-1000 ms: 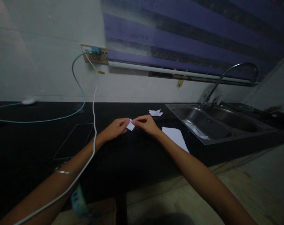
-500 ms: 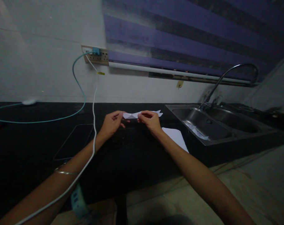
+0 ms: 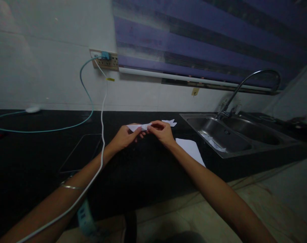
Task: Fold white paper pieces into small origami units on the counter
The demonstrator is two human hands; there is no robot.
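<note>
Both my hands meet above the black counter (image 3: pixel 148 168) and pinch a small folded white paper piece (image 3: pixel 138 127). My left hand (image 3: pixel 124 137) grips it from below and behind, fingers closed round its middle. My right hand (image 3: pixel 162 132) pinches its right end with thumb and fingers. The paper's pointed left tip sticks out past my left hand. A thin bangle sits on my left wrist.
Another folded white paper shape (image 3: pixel 169 123) lies on the counter behind my right hand. A flat white sheet (image 3: pixel 190 149) lies by the steel sink (image 3: pixel 219 135), with its tap (image 3: pixel 247 84). A dark phone (image 3: pixel 81 152) and a white cable (image 3: pixel 101 135) lie left.
The paper was a small folded piece, then pulled out into a long strip; now it is shifted left, its tip pointing past my left hand, and my hands are closer together.
</note>
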